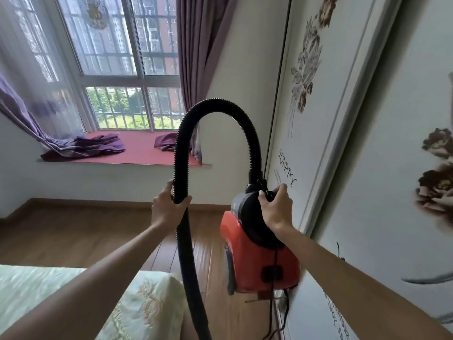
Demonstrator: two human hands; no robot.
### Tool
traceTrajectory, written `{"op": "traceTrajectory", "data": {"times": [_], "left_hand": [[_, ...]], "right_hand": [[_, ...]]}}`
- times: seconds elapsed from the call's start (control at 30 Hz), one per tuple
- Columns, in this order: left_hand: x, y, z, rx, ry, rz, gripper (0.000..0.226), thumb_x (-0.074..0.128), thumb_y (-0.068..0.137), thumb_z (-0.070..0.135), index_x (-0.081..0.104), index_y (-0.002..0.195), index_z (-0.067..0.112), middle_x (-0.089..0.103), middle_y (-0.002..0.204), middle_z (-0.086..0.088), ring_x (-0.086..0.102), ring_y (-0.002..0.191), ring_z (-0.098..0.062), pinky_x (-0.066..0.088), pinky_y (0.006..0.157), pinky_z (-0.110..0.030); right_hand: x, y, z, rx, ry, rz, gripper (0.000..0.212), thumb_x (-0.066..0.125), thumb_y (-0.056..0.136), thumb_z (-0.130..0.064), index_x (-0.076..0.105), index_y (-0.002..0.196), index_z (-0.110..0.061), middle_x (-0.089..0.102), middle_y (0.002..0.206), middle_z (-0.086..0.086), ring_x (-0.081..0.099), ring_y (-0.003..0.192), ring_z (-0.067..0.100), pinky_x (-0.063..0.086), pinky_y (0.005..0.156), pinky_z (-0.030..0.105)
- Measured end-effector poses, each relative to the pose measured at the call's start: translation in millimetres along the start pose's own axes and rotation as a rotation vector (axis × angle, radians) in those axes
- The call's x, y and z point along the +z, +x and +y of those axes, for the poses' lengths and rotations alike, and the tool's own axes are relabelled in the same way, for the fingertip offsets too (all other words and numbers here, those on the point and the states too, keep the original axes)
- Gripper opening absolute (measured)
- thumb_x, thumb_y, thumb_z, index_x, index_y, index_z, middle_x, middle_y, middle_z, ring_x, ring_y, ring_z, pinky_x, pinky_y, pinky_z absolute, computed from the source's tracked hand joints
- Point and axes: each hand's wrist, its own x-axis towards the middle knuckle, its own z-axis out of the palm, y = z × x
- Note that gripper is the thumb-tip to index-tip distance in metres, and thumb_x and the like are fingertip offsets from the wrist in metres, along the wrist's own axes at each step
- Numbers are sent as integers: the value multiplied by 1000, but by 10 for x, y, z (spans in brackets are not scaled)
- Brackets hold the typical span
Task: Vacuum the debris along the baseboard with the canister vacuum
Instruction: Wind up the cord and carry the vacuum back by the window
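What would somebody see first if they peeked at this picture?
Most likely the bright red vacuum in the middle, near the flowered wardrobe door, with the right hand gripping its black top. Next comes the black hose, looping high above it like an arch and down to the left hand that holds it. Behind, purple curtains frame a big window.
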Motion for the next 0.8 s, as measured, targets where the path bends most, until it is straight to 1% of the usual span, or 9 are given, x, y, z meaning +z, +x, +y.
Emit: {"op": "traceTrajectory", "data": {"times": [0.1, 0.23, 0.3, 0.4, 0.43, 0.53, 0.6, 0.73, 0.8], "left_hand": [[175, 376, -121, -1, -32, -26, 62, 73, 87, 22, 46, 143, 18, 68, 106, -14, 59, 84, -23, 49, 79, -34], [425, 998, -291, 5, -68, -46, 62, 73, 86, 20, 47, 142, 18, 67, 99, -12, 61, 82, -25, 53, 80, -36], [565, 1317, -400, -3, -71, -56, 62, 74, 86, 20, 47, 142, 18, 66, 96, -10, 63, 82, -26, 54, 79, -37], [802, 1757, -561, -6, -86, -96, 63, 75, 85, 21, 47, 141, 19, 69, 102, -12, 66, 85, -28, 57, 81, -42], [876, 1886, -598, -4, -89, -114, 64, 75, 85, 21, 46, 142, 20, 68, 102, -12, 66, 86, -28, 57, 81, -42], [1076, 2208, -674, -2, -88, -152, 64, 75, 85, 20, 46, 142, 21, 65, 98, -7, 63, 84, -24, 53, 78, -34], [1208, 2385, -721, 1, -80, -177, 64, 75, 85, 20, 46, 142, 22, 64, 97, -4, 62, 82, -23, 51, 76, -32], [1489, 2763, -803, -27, -80, -213, 65, 75, 85, 22, 45, 142, 24, 64, 92, -4, 66, 80, -25, 56, 78, -37], [1647, 2932, -827, -36, -75, -218, 65, 75, 84, 22, 45, 142, 25, 64, 92, -4, 66, 80, -26, 56, 78, -37]], "right_hand": [[212, 308, 65, 17, -25, -1, 33, 61, 94, -30, 44, 102, -3, 54, 75, 4, 58, 71, 27, 53, 72, 44], [576, 762, 132, 18, -62, 14, 32, 61, 94, -29, 43, 101, -4, 59, 78, 10, 61, 71, 28, 54, 69, 45], [777, 998, 165, 19, -83, 23, 32, 62, 94, -29, 43, 99, -4, 59, 77, 10, 61, 69, 29, 53, 68, 45], [1026, 1341, 225, 32, -111, 35, 31, 62, 94, -29, 42, 98, -5, 58, 74, 9, 61, 66, 29, 53, 65, 43], [1092, 1445, 249, 40, -111, 45, 31, 62, 94, -29, 42, 97, -6, 59, 74, 9, 61, 66, 28, 53, 64, 43], [1275, 1752, 316, 69, -121, 54, 31, 61, 94, -30, 42, 98, -6, 60, 77, 11, 62, 68, 28, 54, 64, 43], [1381, 1931, 361, 95, -125, 53, 32, 61, 95, -31, 42, 100, -6, 60, 80, 12, 62, 70, 29, 54, 64, 42], [1573, 2289, 506, 126, -145, 45, 31, 59, 95, -34, 40, 99, -9, 59, 84, 14, 61, 73, 29, 52, 61, 39], [1659, 2476, 600, 133, -152, 41, 31, 59, 95, -34, 40, 99, -9, 59, 84, 14, 61, 74, 29, 53, 63, 40]]}}
